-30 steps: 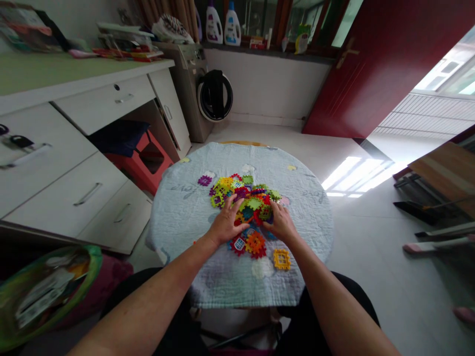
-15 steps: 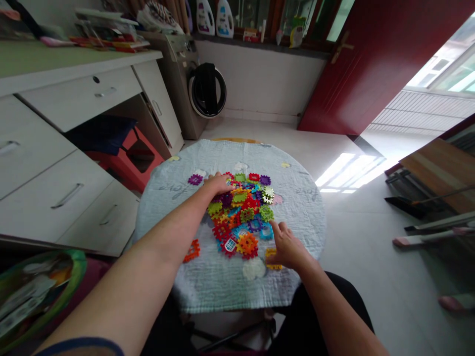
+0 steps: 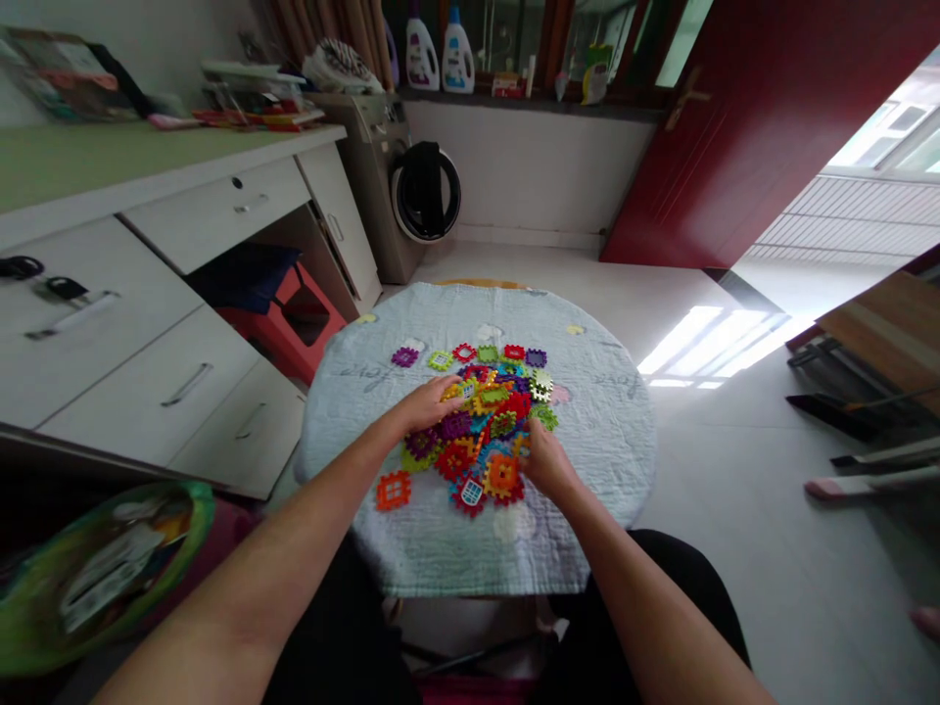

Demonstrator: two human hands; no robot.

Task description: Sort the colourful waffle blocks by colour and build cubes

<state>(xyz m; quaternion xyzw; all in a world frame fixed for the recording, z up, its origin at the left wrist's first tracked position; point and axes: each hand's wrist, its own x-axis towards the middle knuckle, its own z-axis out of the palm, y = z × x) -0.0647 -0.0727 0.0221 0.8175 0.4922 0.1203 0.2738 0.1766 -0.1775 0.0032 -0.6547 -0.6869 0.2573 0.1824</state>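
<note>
A heap of colourful plastic building tiles (image 3: 493, 399) with notched edges lies in the middle of a round table. At the heap's left side, my left hand (image 3: 430, 403) rests with fingers stretched out over the tiles. My right hand (image 3: 547, 458) presses against the right side, its fingers apart and partly hidden among the pieces. Left of the heap, nearer me, lies an orange window tile (image 3: 394, 491). Along the far side is a row of loose tiles, among them a purple tile (image 3: 405, 356), a green-framed tile (image 3: 441, 360) and a dark blue tile (image 3: 536, 358).
A pale patterned cloth (image 3: 602, 421) covers the table. To the left stand a white drawer cabinet (image 3: 220, 416), a red stool (image 3: 312, 328) and a green-rimmed basket (image 3: 202, 519). A washing machine (image 3: 382, 186) and a red door (image 3: 697, 147) are farther back.
My right hand has moved up and left to the heap, and the yellow tile beside it no longer lies apart. My left hand has drawn back toward me, uncovering tiles at the far side.
</note>
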